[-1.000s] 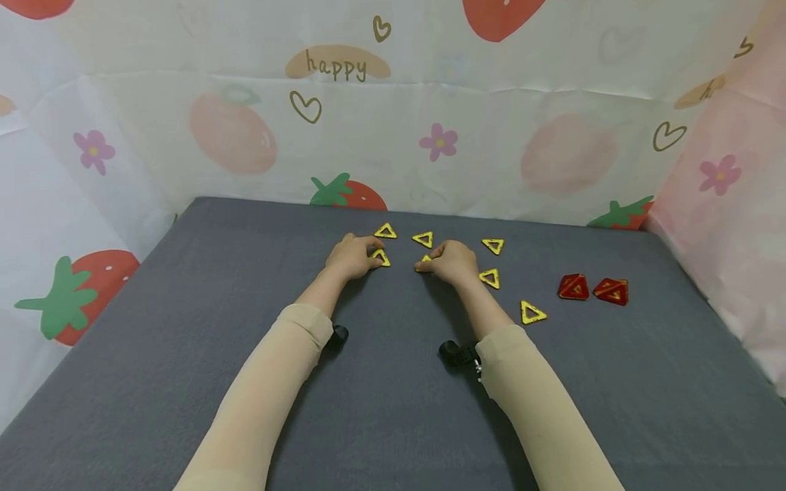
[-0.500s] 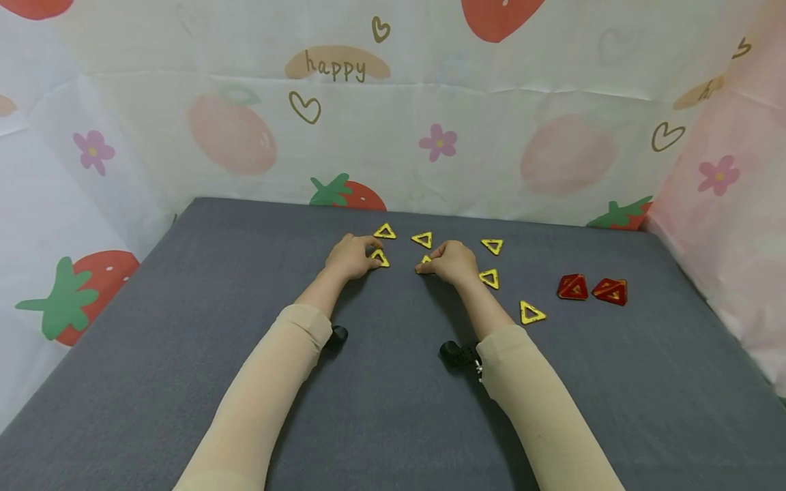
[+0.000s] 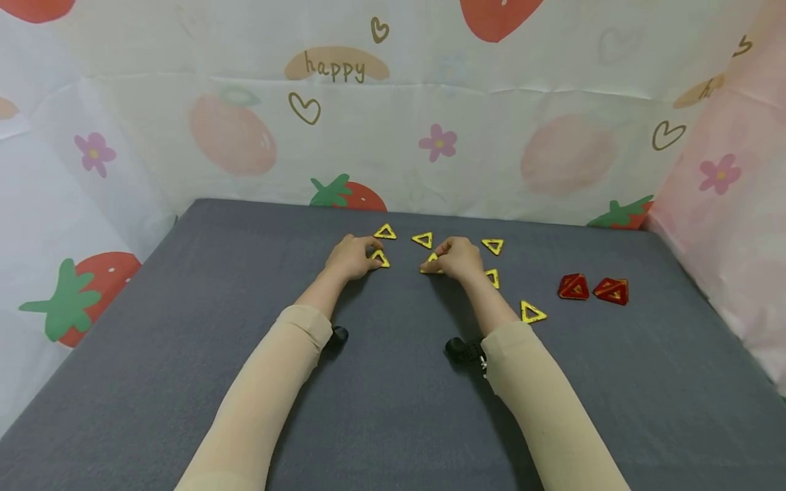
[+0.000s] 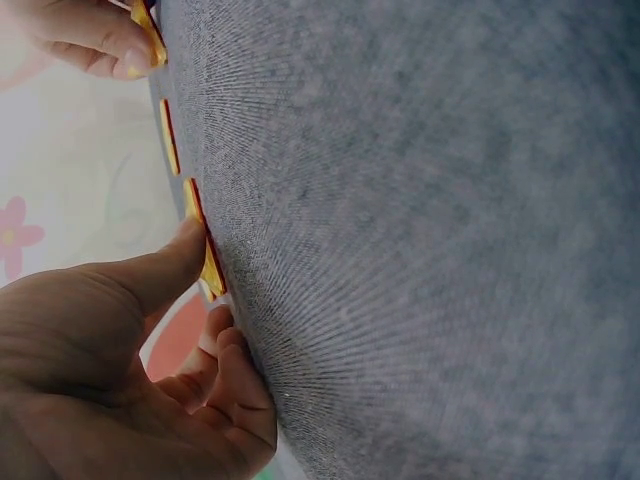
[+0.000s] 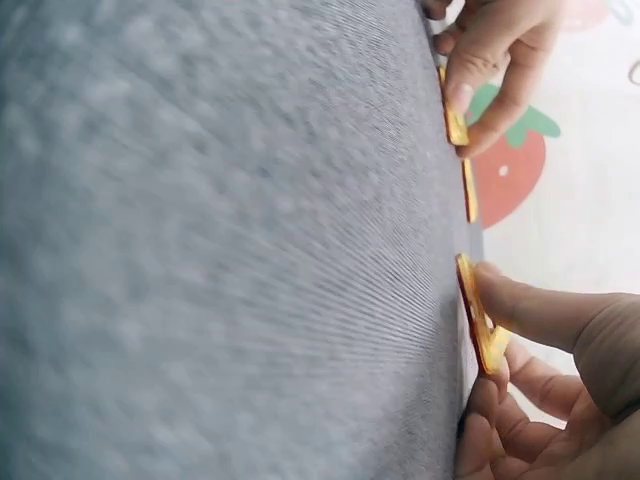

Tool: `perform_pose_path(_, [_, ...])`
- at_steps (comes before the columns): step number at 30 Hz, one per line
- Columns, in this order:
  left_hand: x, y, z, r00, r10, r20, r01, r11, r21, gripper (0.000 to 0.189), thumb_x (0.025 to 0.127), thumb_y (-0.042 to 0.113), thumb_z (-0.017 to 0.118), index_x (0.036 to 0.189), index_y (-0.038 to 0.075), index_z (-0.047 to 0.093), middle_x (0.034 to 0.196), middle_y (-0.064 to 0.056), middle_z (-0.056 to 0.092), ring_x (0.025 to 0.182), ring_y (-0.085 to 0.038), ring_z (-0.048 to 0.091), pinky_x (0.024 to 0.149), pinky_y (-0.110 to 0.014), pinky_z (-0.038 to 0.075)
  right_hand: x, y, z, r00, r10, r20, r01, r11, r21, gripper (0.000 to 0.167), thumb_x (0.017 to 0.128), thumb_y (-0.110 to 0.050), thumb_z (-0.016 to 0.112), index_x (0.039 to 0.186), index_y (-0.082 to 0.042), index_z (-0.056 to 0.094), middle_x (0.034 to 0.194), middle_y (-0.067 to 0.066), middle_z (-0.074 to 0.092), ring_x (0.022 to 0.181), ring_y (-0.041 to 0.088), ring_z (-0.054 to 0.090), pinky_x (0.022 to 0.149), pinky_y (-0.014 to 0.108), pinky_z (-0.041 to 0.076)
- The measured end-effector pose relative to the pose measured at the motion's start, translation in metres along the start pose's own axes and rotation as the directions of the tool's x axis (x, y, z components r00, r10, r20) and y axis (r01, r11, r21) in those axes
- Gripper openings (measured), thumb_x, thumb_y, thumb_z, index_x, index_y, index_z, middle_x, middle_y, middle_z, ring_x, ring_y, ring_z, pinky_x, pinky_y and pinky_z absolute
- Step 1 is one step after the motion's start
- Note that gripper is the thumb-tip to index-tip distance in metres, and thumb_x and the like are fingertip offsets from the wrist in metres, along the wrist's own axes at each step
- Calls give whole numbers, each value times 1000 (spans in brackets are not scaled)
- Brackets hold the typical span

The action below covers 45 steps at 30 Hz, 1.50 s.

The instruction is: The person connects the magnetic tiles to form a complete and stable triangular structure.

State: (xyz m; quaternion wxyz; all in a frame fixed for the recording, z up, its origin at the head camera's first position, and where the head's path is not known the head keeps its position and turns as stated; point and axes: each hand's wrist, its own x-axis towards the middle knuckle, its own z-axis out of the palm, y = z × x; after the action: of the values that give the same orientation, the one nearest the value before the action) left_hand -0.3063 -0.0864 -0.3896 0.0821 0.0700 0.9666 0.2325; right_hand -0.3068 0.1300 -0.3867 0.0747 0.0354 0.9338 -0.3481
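In the head view my left hand pinches a yellow triangle with an open middle between thumb and forefinger. The left wrist view shows the thumb on the face of this flat triangle, whose underside has a red edge. To the right, my right hand holds a similar yellow triangle by its edges. Seen from the right wrist, that triangle tilts against the cloth, with the thumb at one corner and fingers at the other end. The hands are apart, and fingers partly cover both pieces.
Behind the hands lie two more yellow triangles. Another triangle lies to the right, one is partly behind the right wrist, and one is nearer. Two red pieces with triangular faces sit farther right. Grey cloth covers the table before a printed curtain.
My right hand has shifted slightly to the right with its triangle, more of which now shows. My left hand has stayed in place on its triangle.
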Motion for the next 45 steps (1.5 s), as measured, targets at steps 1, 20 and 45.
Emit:
perform_pose_path(1, [0,0,0,1000,0,1,0,1000,-2,43,97,28,63,139,18,57,141,-17,53,135,-34,45,110,-49,40,0,1,-1,1000,1,-1,0,1000,10,36,83,-30,80,109,-8,67,116,12,66,101,29,59,86,40,51])
perform_pose_path(20, [5,-4,3,1000,-26,13,26,1000,-4,43,98,29,61,140,21,56,142,-17,51,135,-34,45,110,-49,41,-7,0,-15,982,-55,182,16,978,210,24,90,-17,73,107,-2,66,87,5,71,66,12,64,71,31,60])
perform_pose_path(45, [0,-1,0,1000,13,-6,-13,1000,-9,42,98,27,62,139,19,57,139,-17,54,131,-35,48,109,-48,41,-106,-4,7,801,-313,511,265,950,167,11,87,-15,75,93,-10,67,75,4,71,63,14,68,64,32,59])
